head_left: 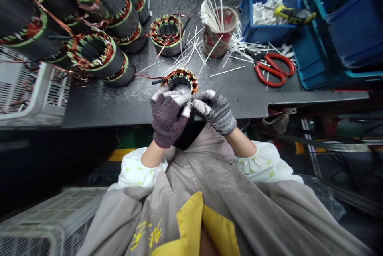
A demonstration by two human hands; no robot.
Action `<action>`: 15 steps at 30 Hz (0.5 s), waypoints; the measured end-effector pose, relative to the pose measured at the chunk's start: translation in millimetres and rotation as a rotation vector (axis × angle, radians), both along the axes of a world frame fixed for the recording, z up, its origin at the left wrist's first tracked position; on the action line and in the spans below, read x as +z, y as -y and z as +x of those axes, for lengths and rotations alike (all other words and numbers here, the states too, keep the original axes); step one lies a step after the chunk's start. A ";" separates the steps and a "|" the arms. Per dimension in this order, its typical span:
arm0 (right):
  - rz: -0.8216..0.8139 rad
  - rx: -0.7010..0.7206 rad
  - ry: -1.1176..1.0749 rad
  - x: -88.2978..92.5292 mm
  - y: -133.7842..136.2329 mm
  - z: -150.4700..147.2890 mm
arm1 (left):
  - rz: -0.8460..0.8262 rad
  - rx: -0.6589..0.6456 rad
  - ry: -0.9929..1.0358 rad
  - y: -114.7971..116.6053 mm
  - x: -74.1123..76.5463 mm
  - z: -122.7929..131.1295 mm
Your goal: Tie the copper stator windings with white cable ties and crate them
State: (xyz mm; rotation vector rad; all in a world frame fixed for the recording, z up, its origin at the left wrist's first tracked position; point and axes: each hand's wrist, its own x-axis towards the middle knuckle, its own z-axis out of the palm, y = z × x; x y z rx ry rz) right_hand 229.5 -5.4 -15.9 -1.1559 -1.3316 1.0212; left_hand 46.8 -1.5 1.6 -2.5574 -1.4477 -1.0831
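Observation:
A motor stator (195, 82) with copper windings stands at the front edge of the bench, its lower part hidden by my gloves. My left hand (168, 114), in a dark purple knit glove with white-wrapped fingertips, is closed against its near side. Beside it, my right hand (218, 111), in a grey knit glove with wrapped fingertips, is pinched closed at the stator's right front. Both hands' fingertips meet there; whatever small thing lies between them is too hidden to name. A thin white cable tie (204, 64) slants up just behind the right fingers.
Another stator (167, 48) stands behind, with stacked stators (119, 74) on the left. Loose cable ties surround a cup (213, 44) of ties. To the right are red-handled scissors (271, 82), a blue bin (271, 32) with a yellow-black tool (295, 14), and larger bins (312, 60).

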 end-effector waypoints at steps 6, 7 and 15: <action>0.062 -0.053 0.047 -0.6 3.2 4.5 | -0.050 0.055 -0.048 1.1 0.9 1.7; 0.069 -0.050 0.070 -1.7 2.3 3.1 | -0.048 0.056 -0.058 1.1 0.9 1.8; 0.204 0.054 0.294 -5.8 -10.5 10.7 | -0.086 -0.030 -0.091 4.0 5.0 -1.8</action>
